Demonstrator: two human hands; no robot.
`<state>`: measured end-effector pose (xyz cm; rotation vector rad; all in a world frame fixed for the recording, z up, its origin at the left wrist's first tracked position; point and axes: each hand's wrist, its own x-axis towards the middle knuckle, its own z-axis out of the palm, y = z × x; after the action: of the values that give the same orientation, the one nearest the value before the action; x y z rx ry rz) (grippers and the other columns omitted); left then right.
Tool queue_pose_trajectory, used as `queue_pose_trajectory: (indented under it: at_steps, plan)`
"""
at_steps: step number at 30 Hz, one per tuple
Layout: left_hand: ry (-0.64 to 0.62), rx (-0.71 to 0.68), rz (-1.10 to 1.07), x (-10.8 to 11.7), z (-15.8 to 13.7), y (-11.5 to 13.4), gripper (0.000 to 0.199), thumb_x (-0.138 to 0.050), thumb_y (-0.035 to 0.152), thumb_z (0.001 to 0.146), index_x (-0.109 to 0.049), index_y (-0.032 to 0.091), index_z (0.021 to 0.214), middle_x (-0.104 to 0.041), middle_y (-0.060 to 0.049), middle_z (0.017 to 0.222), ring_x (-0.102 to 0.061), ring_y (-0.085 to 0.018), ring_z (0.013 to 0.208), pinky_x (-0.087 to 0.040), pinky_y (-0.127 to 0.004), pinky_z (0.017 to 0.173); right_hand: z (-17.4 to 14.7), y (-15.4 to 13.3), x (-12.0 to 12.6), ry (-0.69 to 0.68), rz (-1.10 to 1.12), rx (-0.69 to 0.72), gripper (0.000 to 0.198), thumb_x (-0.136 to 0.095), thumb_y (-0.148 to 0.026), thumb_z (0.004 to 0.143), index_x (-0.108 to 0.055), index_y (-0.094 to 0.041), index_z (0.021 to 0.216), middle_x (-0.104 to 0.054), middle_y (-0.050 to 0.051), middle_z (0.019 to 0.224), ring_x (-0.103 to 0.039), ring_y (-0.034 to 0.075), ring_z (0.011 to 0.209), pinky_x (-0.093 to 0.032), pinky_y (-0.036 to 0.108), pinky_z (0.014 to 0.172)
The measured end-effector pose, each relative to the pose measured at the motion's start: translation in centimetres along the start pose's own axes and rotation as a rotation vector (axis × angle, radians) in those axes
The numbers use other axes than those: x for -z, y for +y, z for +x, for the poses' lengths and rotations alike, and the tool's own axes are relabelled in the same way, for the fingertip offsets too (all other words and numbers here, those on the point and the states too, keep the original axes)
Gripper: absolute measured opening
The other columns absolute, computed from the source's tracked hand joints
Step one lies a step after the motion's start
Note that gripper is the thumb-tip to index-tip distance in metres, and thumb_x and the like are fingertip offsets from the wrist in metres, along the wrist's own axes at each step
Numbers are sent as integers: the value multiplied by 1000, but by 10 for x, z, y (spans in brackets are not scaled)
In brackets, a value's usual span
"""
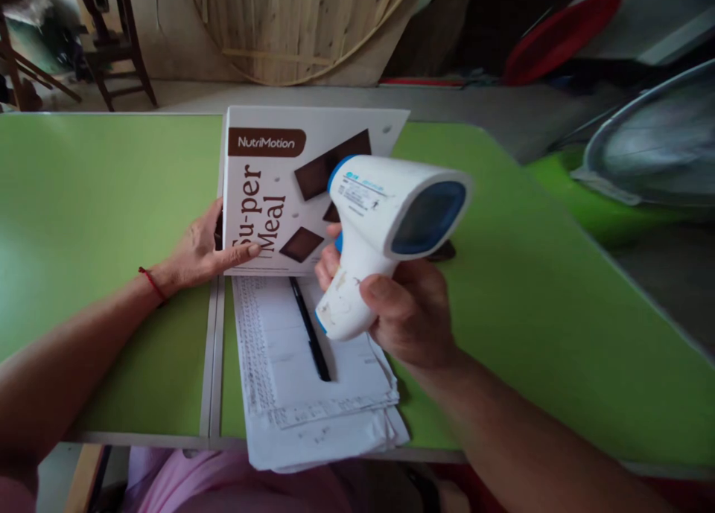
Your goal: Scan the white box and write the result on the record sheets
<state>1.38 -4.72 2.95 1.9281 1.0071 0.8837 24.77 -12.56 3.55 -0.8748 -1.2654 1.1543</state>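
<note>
My left hand (204, 249) grips the lower left edge of a white box (257, 189) printed "NutriMotion" and "Su-per Meal", its thumb lying across the front. The box is held tilted up over the table. In my right hand (413, 312) is a white and blue infrared thermometer (366, 234), fingers wrapped round its handle. Its dark display faces me, and its front end points toward the box, hiding part of the printed brown squares. Below the box lies a stack of handwritten papers (357, 379) with a black pen (310, 330) on top.
The green table (530, 312) has a metal seam left of the papers, which overhang its near edge. A small dark object (445, 251) lies behind my right hand. Beyond stand a wooden chair (120, 51), a round wooden board (302, 21), a red basin (561, 36) and a green tub (603, 208).
</note>
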Motion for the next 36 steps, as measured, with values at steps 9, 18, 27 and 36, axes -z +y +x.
queue_pose_trajectory:
  at_steps: [9, 18, 27, 36]
  plan:
    - [-28, -7, -42, 1, 1, 0, 57, -75, 58, 77, -60, 20, 116, -69, -10, 120, -66, -33, 111, -58, -51, 97, 6, 9, -8, -4, -88, 1, 38, -71, -60, 75, -62, -25, 87, -56, 0, 74, -52, 15, 66, -50, 32, 59]
    - [-37, 13, -53, 2, 1, -1, 58, -76, 59, 76, -59, 20, 115, -69, -10, 119, -67, -31, 108, -60, -48, 92, 6, 9, -9, 19, -225, 10, 44, -63, -69, 79, -63, -26, 88, -56, 1, 72, -53, 17, 64, -49, 32, 54]
    - [-33, 50, -29, 4, 2, 0, 63, -77, 60, 74, -59, 18, 116, -66, -14, 124, -64, -35, 113, -59, -53, 95, 6, 3, -13, 30, -166, 12, 44, -68, -69, 76, -61, -26, 80, -54, -1, 66, -53, 15, 59, -50, 30, 51]
    - [-44, 31, -45, 4, 2, -1, 59, -77, 58, 76, -58, 19, 117, -67, -12, 124, -65, -33, 110, -59, -51, 94, 7, 2, -12, 17, -223, -18, 48, -62, -73, 77, -58, -26, 77, -55, 1, 67, -55, 17, 64, -50, 32, 54]
